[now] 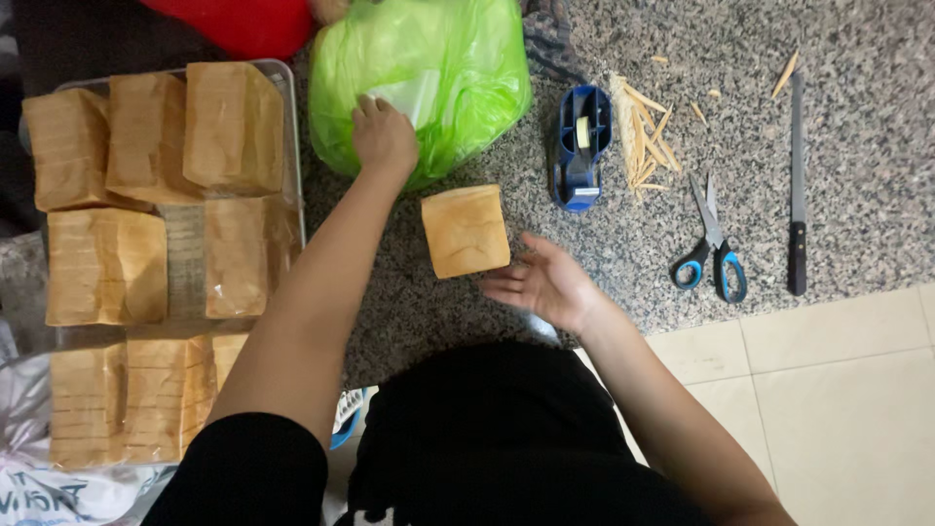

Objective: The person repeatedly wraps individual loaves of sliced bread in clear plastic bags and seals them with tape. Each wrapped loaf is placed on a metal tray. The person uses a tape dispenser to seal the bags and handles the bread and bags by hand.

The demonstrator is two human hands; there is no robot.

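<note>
A single head-worn camera looks almost straight down from above the person onto a granite counter (604, 263). The far edge of the counter lies at the frame top, the person's torso at the bottom. Range is close: both forearms fill the centre. Floor tiles (828, 390) show lower right. No second view exists.

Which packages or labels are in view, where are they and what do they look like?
Green plastic bag: top centre of the granite counter, bulging, translucent, left hand on it.
Bagged bread loaves: left, on a metal tray, tan blocks in clear wrap.
White printed bag: bottom left corner, crumpled, dark lettering.
Single loaf: counter centre, by the right hand; wrap cannot be told.
No screens or signs.
</note>
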